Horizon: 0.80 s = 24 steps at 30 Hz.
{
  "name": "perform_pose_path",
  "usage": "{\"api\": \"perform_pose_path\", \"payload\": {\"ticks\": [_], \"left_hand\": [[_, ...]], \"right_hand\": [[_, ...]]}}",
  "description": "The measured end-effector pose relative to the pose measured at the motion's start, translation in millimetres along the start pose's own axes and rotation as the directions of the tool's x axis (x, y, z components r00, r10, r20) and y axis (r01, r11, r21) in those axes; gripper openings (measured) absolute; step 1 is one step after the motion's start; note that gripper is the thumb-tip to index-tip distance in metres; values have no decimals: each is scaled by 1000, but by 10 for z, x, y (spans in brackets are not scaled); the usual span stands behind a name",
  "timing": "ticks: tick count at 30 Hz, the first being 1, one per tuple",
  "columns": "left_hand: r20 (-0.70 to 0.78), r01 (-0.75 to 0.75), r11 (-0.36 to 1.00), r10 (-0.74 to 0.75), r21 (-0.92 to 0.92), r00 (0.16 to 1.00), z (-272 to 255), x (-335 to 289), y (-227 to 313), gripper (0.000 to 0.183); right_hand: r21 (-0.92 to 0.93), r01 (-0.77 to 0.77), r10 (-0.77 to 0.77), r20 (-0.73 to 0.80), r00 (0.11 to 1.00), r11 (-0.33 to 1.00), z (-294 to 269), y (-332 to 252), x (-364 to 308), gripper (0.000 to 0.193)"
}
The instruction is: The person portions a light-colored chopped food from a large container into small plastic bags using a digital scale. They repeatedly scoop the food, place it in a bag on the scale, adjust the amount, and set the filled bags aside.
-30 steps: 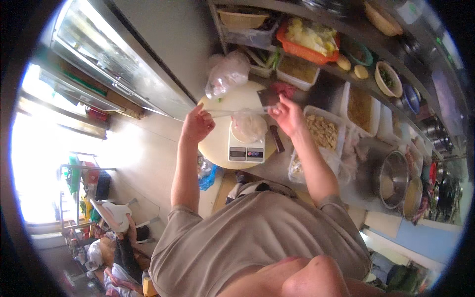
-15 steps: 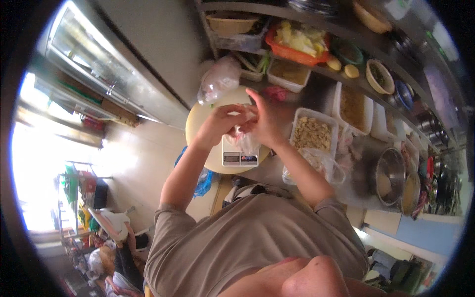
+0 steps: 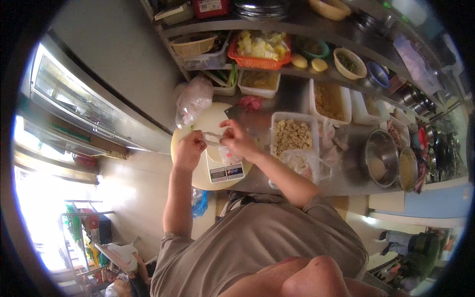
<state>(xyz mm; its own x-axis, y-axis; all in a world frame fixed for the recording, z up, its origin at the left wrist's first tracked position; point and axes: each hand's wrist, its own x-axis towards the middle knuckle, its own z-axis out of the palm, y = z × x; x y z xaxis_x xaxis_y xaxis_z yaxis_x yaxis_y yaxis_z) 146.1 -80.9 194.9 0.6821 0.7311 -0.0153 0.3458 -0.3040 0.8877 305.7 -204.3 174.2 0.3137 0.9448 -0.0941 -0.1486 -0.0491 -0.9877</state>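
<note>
Bag (image 3: 229,156) stretched between hands (image 3: 188,151) (image 3: 241,142), scale (image 3: 226,173) near board (image 3: 190,173) edge

Harsh white light (image 3: 34,218) flooded in at the far left and spread glare over the light-coloured floor (image 3: 131,183). A grey panel (image 3: 114,54) rose at the upper left, beside a glass-fronted cabinet (image 3: 74,96). A steel counter (image 3: 349,171) ran along the right, with metal shelving (image 3: 307,28) above its far side. A metal rack (image 3: 89,214) stood against the brightness at lower left, and a pale blue panel (image 3: 425,204) showed at lower right.
</note>
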Motion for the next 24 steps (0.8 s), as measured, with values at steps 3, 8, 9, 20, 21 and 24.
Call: {"api": "perform_pose_path", "payload": {"ticks": [3, 8, 9, 20, 21, 24], "left_hand": [[238, 288, 26, -495, -957, 835, -229, 131, -166, 32], [362, 380, 12, -271, -925, 892, -176, 106, -301, 28], [371, 381, 66, -127, -922, 920, -158, 76, -249, 28], [245, -329, 925, 369, -191, 896, 298, -386, 1131, 19], [176, -411, 911, 411, -43, 894, 327, -437, 1108, 21], [44, -277, 961, 277, -16, 960, 254, -559, 850, 25]], "right_hand": [[547, -207, 252, -8, 968, 811, -449, 87, -54, 19], [-239, -56, 127, 289, 949, 969, -742, 242, -412, 27], [-417, 157, 39, 425, 904, 895, -788, 188, -448, 29], [-429, 483, -482, 120, 868, 763, -132, 319, -335, 35], [-503, 335, -348, 71, 935, 797, -233, 385, -329, 31], [-495, -116, 0, -228, 974, 861, -793, 444, -322, 22]]}}
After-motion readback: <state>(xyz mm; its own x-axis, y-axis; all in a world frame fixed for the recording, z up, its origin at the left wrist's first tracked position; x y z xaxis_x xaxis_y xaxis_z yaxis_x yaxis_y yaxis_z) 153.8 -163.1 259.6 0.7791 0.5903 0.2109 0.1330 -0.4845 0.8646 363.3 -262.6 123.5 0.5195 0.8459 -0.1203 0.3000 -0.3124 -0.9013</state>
